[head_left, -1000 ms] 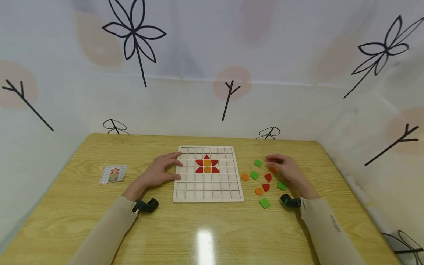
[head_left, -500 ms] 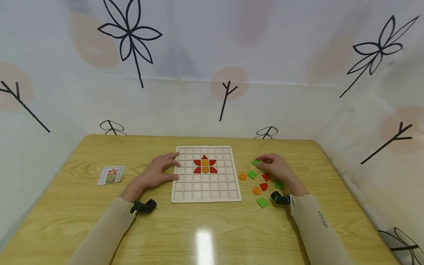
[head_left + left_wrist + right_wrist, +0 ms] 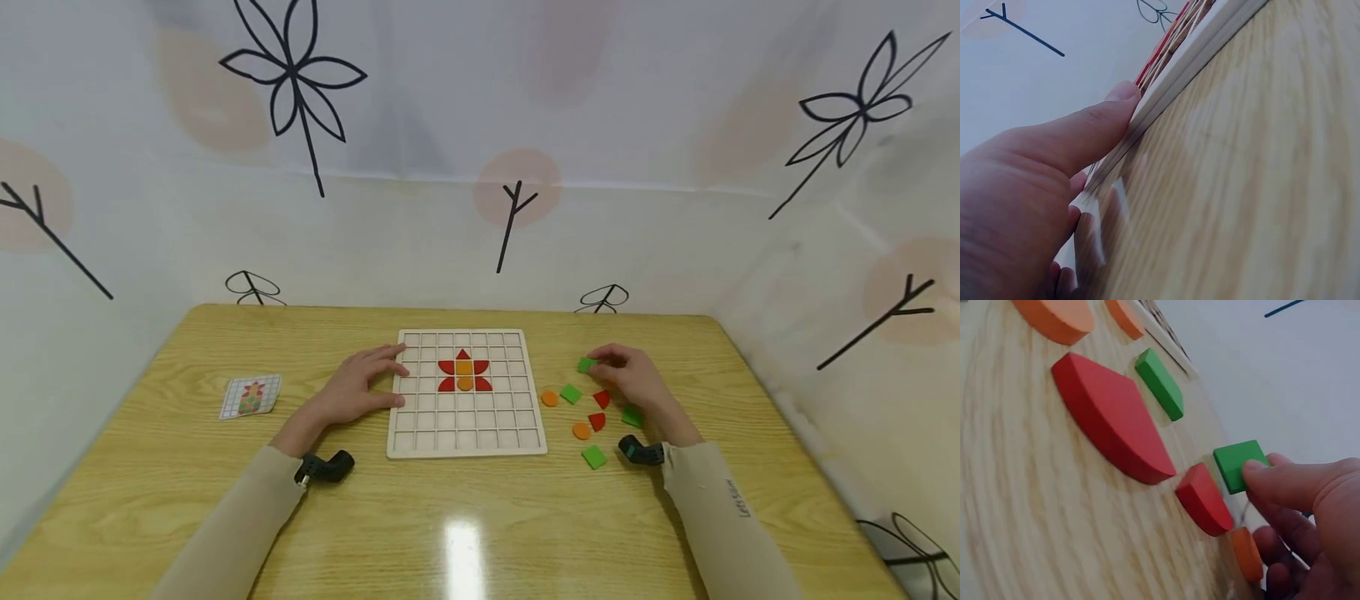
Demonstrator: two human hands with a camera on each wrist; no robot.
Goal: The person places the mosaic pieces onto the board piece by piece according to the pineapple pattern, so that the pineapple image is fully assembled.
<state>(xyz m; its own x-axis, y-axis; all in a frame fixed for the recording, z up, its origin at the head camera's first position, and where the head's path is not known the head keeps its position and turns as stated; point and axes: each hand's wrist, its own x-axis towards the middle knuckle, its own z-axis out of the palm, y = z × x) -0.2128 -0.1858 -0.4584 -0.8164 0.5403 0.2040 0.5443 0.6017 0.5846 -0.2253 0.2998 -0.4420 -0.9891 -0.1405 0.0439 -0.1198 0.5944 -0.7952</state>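
Observation:
My right hand (image 3: pixel 630 379) pinches a green square tile (image 3: pixel 1235 464) between thumb and fingers, to the right of the white grid board (image 3: pixel 427 435). In the right wrist view the tile is tilted, with its near edge facing the camera. My left hand (image 3: pixel 354 385) rests at the board's left edge, thumb and fingers spread along it. The left wrist view has the thumb (image 3: pixel 1100 128) touching the rim. On the board, a red triangle (image 3: pixel 462 356), several red curved pieces (image 3: pixel 482 385), an orange square (image 3: pixel 465 367) and an orange disc (image 3: pixel 465 383) form a flower-like figure.
Loose pieces lie right of the board: green squares (image 3: pixel 571 394), red curved pieces (image 3: pixel 1113 419), and orange discs (image 3: pixel 581 431). A patterned card (image 3: pixel 251 396) lies on the wooden table (image 3: pixel 375 525) at left. A printed cloth (image 3: pixel 420 242) hangs behind the table.
My right hand moved left to a green tile, took hold of it, and has shifted slightly right with it. The left hand stays at the board's edge.

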